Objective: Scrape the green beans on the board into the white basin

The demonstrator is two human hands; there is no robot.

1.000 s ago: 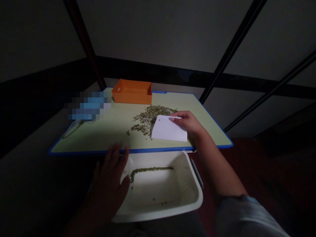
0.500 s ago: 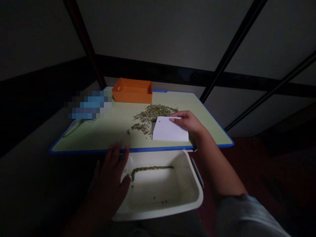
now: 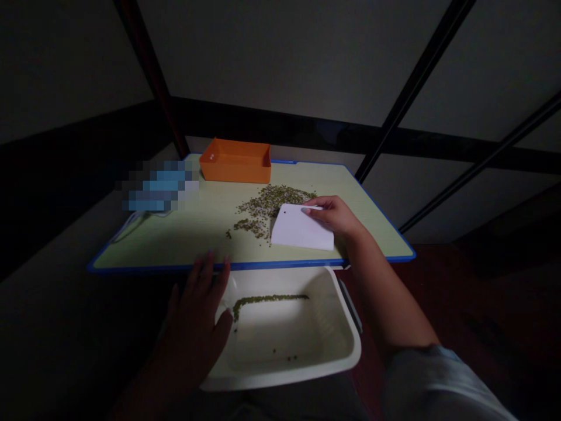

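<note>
My right hand point(image 3: 333, 214) pinches the upper edge of a white scraper point(image 3: 302, 231), a flat plate with a small hole near its top left corner. Its lower edge faces me above the tabletop; whether it touches the surface I cannot tell. Small green beans point(image 3: 278, 202) lie scattered behind and to the left of it. My left hand point(image 3: 199, 313) rests against the left side of a white basin point(image 3: 284, 374), fingers spread. Inside the basin, a line of green beans point(image 3: 272, 298) runs along the far and left edges of its floor, with a few loose near the front.
The pale table point(image 3: 184, 240) has a blue rim, and the basin stands just below its near edge. An orange box point(image 3: 236, 172) sits at the back left. Left of it is a pixelated blue item point(image 3: 160, 187) with a white cord. A panelled wall rises behind.
The scraper has tipped slightly, its near edge rising a little. My left hand and the basin stay where they were.
</note>
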